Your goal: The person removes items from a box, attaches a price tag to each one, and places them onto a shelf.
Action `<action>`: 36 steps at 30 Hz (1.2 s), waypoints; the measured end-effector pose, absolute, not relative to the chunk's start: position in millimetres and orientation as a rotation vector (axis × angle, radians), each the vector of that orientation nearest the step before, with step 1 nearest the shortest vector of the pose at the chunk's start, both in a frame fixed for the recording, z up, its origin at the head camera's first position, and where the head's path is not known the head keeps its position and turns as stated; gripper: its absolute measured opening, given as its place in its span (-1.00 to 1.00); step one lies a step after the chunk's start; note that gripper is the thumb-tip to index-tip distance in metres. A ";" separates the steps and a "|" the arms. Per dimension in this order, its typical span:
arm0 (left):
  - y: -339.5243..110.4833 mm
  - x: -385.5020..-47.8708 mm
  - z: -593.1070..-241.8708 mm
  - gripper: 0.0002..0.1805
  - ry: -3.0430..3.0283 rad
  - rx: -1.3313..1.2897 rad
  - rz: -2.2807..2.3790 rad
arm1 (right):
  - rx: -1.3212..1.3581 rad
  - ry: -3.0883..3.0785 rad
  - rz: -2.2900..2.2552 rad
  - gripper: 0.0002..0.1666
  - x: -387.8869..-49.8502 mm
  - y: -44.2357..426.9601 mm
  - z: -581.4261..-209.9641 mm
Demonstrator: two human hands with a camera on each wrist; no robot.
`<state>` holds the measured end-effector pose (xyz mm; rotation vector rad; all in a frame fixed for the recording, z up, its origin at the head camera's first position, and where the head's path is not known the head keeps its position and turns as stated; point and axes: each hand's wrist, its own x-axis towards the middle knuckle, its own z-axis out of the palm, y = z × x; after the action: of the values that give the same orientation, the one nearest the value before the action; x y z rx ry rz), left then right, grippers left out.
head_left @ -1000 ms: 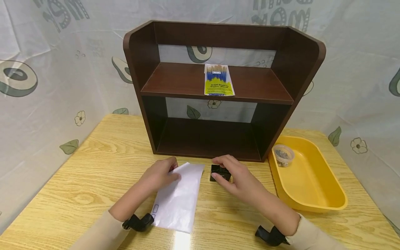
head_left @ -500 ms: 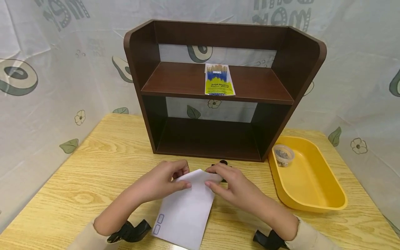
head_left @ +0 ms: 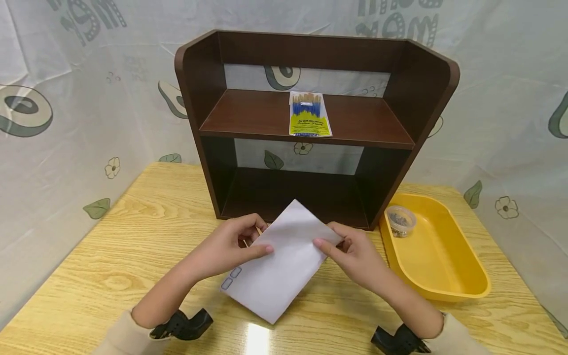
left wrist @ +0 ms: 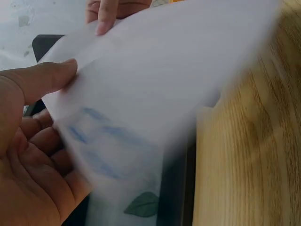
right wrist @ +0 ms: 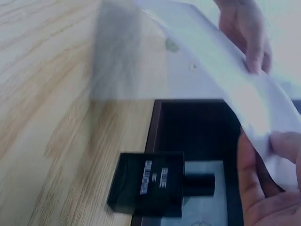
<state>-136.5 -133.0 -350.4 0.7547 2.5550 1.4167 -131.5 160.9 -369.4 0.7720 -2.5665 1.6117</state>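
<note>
A white paper sheet or envelope with blue printed boxes at one corner is held tilted above the table by both hands. My left hand pinches its left edge, thumb on top and fingers beneath. The right hand pinches the right corner the same way. In the right wrist view a black bottle with a black cap stands on the table in front of the shelf; the paper and right hand hide it in the head view. The left wrist view shows the paper blurred.
A dark brown two-tier shelf stands at the back, with a pack of artist brushes on its upper board. To the right lies a yellow tray holding a small clear tub of metal bits.
The right hand has left the black bottle and taken hold of the paper. Both hands have lifted the paper and turned it clockwise, its top corner now in front of the shelf's lower opening.
</note>
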 end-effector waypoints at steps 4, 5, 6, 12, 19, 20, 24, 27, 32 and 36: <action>-134.6 -138.3 -354.5 -0.85 2.544 0.714 1.469 | 0.558 -2.478 1.716 -0.77 -132.5 175.7 -365.9; -134.2 -138.7 -356.2 -0.87 2.529 0.700 1.500 | 0.503 -2.465 1.742 -0.75 -132.2 178.9 -365.0; -133.4 -139.1 -358.0 -0.87 2.511 0.688 1.534 | 0.456 -2.452 1.770 -0.72 -132.0 181.7 -364.4; -122.4 -138.4 -366.2 -0.84 2.346 0.615 1.747 | 0.249 -2.459 1.836 -0.54 -129.9 192.1 -363.7; -113.1 -133.7 -367.9 -0.85 2.276 0.692 1.663 | 0.166 -2.367 1.892 -0.64 -132.4 195.6 -357.6; -111.9 -132.7 -368.1 -0.85 2.272 0.711 1.641 | 0.154 -2.355 1.896 -0.65 -132.6 196.1 -356.2; -107.5 -129.0 -371.7 -0.85 2.217 0.792 1.588 | 0.121 -2.323 1.917 -0.66 -134.0 196.9 -352.2; -104.5 -126.5 -374.6 -0.82 2.170 0.817 1.589 | 0.112 -2.287 1.933 -0.68 -135.1 196.7 -351.6; -101.9 -124.0 -375.6 -0.83 2.176 0.799 1.625 | 0.118 -2.165 1.974 -0.73 -137.3 197.5 -350.0; -97.4 -121.1 -373.2 -0.86 2.168 0.814 1.598 | 0.100 -2.114 2.019 -0.68 -137.3 198.8 -343.8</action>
<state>-121.1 -97.4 -373.2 0.8143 2.1684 1.5976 -137.3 198.8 -343.8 0.1004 -2.1139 2.0188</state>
